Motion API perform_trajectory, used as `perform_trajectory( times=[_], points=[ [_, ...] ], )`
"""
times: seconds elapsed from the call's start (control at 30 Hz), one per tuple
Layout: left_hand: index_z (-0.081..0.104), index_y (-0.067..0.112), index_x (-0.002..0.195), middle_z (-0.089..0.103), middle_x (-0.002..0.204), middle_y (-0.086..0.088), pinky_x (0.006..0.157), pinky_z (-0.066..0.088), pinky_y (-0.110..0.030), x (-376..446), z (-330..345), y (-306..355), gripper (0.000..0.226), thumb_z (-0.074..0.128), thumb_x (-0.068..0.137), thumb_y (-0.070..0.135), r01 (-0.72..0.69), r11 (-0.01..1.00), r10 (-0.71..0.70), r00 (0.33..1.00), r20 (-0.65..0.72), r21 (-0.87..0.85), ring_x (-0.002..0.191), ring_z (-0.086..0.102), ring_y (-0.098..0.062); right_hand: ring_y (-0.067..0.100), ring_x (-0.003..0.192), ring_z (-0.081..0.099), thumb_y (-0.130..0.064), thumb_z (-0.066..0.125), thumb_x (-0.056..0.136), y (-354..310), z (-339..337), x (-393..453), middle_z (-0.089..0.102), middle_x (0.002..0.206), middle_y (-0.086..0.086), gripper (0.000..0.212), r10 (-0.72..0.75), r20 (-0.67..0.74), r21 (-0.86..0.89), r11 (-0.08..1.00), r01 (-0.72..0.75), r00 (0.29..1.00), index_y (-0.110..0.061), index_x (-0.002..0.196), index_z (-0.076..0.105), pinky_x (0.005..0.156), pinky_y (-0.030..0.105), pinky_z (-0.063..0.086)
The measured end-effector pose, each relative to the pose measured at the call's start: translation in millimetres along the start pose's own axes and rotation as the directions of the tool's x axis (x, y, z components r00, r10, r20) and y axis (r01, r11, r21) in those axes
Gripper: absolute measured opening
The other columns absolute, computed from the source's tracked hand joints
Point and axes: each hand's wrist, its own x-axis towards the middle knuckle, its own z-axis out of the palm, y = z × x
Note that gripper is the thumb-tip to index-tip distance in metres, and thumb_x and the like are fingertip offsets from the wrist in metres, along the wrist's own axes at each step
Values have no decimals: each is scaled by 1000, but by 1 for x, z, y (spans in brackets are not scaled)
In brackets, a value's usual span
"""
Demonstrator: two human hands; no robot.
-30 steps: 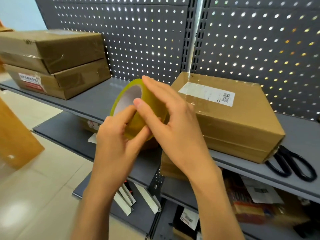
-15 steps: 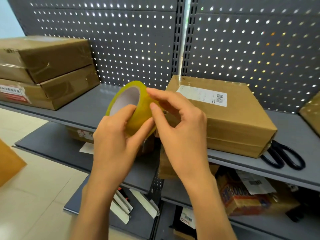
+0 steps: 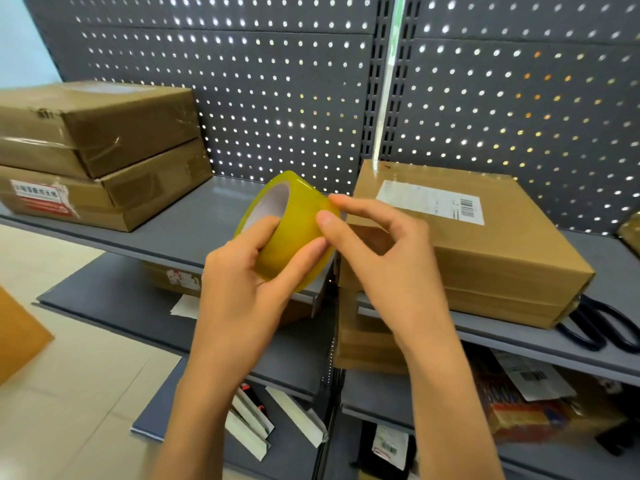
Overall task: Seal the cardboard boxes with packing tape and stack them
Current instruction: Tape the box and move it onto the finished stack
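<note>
The left hand [image 3: 242, 292] has its grip clenched round the roll of packing tape [image 3: 291, 230]: the thumb reaches into the white core and the fingers curl under the yellow outer band, holding the roll in the air in front of the shelf edge. The right hand [image 3: 377, 258] meets it from the other side, thumb and forefinger [image 3: 349, 204] pinching at the roll's outer surface near its upper right rim, the other fingers bent loosely and holding nothing.

By my reading, the step in hand is finding and lifting the free end of the tape; no strip is drawn out. The next move calls for a nail catching that edge, then a steady pull away from the roll while the left hand lets it turn.

The roll's axis runs from upper left to lower right, its open core facing up and left, toward the camera.

Just beyond it, on the grey shelf [image 3: 194, 230], lies the labelled cardboard box [image 3: 485, 258], long side running away to the right, with black scissors [image 3: 602, 330] at its far corner. Two taped boxes [image 3: 104, 150] sit stacked at the left.
</note>
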Motion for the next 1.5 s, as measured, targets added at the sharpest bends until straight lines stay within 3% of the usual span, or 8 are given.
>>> perform_trajectory(
  times=[0.3, 0.53, 0.63, 0.87, 1.07, 1.23, 1.37, 1.5],
  points=[
    [58, 14, 71, 48, 56, 7, 48, 31, -8, 3, -7, -9, 25, 65, 80, 36, 58, 998, -57, 998, 20, -13, 48, 42, -1, 4, 87, 66, -14, 70, 85, 9, 11, 9, 72, 86, -9, 8, -92, -68, 18, 996, 93, 993, -20, 86, 74, 82, 26, 51],
    [56, 28, 108, 67, 92, 11, 68, 52, -19, 2, -14, -22, 25, 63, 86, 39, 158, 975, -72, 893, 444, -159, 81, 65, -7, 6, 87, 57, -20, 57, 95, 12, 10, 13, 63, 89, -11, 10, -236, -54, -369, 908, 200, 970, -19, 89, 65, 79, 27, 46],
    [51, 27, 102, 61, 81, 0, 61, 49, -39, 1, -8, -23, 30, 52, 85, 52, 115, 993, -97, 938, 332, -37, 66, 60, -20, 12, 81, 53, -19, 52, 93, 15, 12, 14, 59, 86, -5, 11, -374, -88, -518, 809, 279, 923, -15, 87, 61, 75, 34, 43],
    [47, 22, 104, 56, 73, 4, 62, 38, -41, 6, 11, -21, 45, 42, 85, 63, 104, 890, -122, 992, 13, 445, 77, 59, -33, 16, 79, 51, -18, 49, 93, 9, 20, 6, 59, 86, 0, 14, -510, -34, -572, 715, 402, 859, -11, 88, 60, 76, 31, 39],
    [46, 39, 103, 67, 65, -2, 61, 51, -53, 0, 8, -26, 41, 66, 76, 63, 261, 964, -262, 965, 3, 41, 61, 65, -23, 8, 83, 55, -15, 54, 94, 12, 16, 5, 59, 89, -6, 7, -401, -86, -344, 871, 351, 912, -15, 90, 60, 76, 24, 44],
    [63, 34, 114, 70, 72, 6, 61, 51, -27, -4, 11, -22, 40, 71, 76, 44, 223, 975, -222, 973, -63, 13, 64, 64, -7, 1, 91, 57, -14, 61, 92, 8, 11, 2, 62, 91, -8, 7, -273, -38, -196, 945, 261, 961, -20, 90, 59, 76, 8, 39],
    [65, 35, 114, 71, 76, 2, 62, 54, -33, -11, 13, -26, 37, 68, 78, 43, 234, 971, -230, 970, -83, 43, 70, 66, -17, 5, 84, 59, -15, 72, 83, 14, 7, 0, 64, 84, -9, 8, -319, -67, -283, 915, 289, 945, -19, 83, 64, 76, 15, 44],
    [71, 22, 110, 72, 87, 10, 66, 48, -16, -6, 10, -28, 40, 73, 75, 42, 307, 948, -315, 942, -114, -79, 76, 64, 0, 12, 79, 57, -13, 71, 82, 14, 12, -8, 64, 79, -6, 6, -524, -95, -448, 782, 434, 846, -13, 78, 66, 74, 28, 45]
  ],
)
